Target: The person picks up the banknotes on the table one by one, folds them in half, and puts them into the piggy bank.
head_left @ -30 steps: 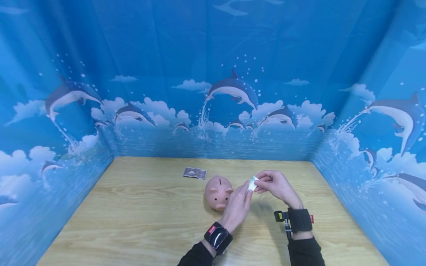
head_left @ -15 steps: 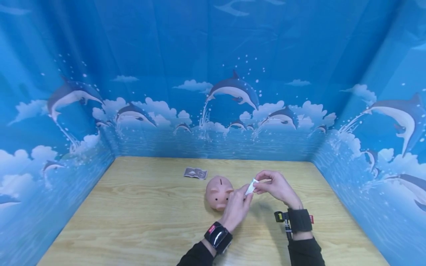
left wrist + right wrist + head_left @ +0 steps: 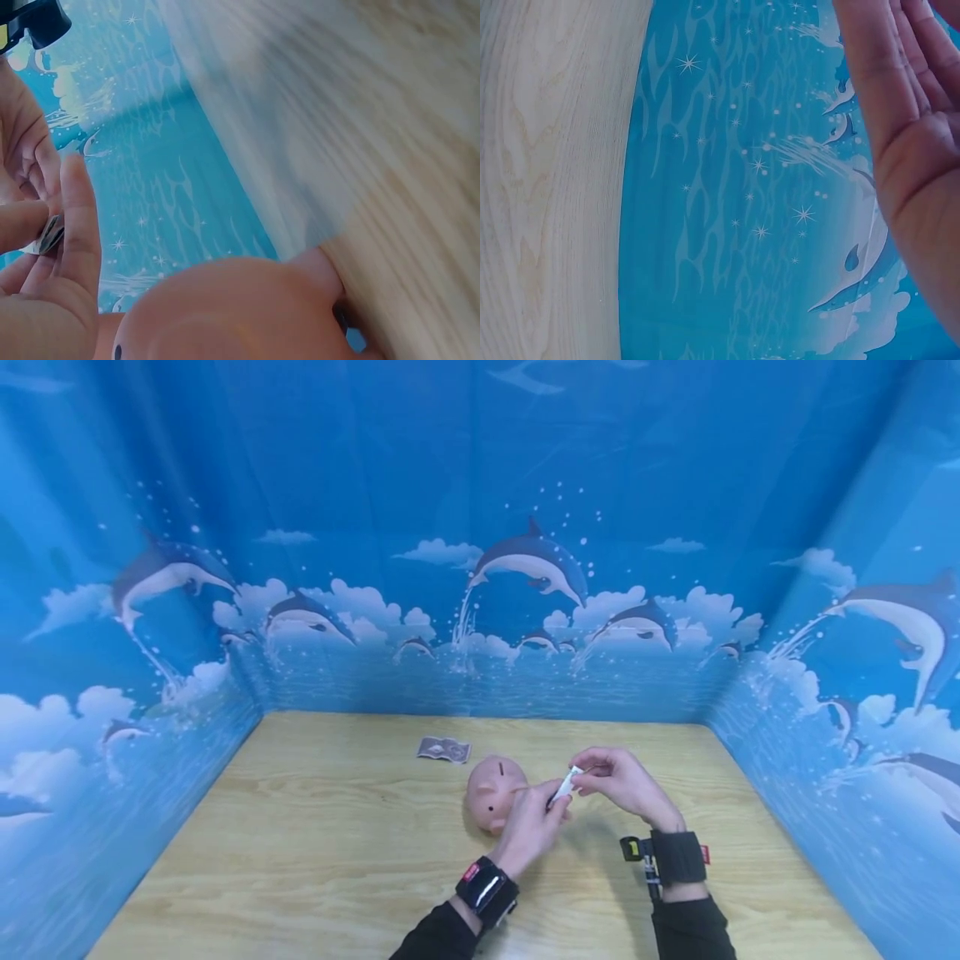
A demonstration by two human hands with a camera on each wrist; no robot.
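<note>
A small, whitish folded banknote (image 3: pixel 566 785) is held between both hands, above the table and just right of the piggy bank. My left hand (image 3: pixel 529 825) pinches its lower end between thumb and fingers. At its upper end, the thumb and fingertips of my right hand (image 3: pixel 624 783) grip it. Folded layers of the banknote (image 3: pixel 51 234) show edge-on in the left wrist view. The pink piggy bank (image 3: pixel 487 787) stands upright with its slot on top; my left hand overlaps its right side. In the right wrist view only the right palm and fingers show, the banknote hidden.
A dark, flat banknote (image 3: pixel 444 749) lies on the wooden table (image 3: pixel 315 835), behind and left of the piggy bank. Blue dolphin-print curtains (image 3: pixel 360 668) enclose the back and both sides of the table.
The banknote in the hands looks narrower and turned more edge-on. My left hand has turned slightly and now covers one of the piggy bank's eyes. The right hand has barely moved.
</note>
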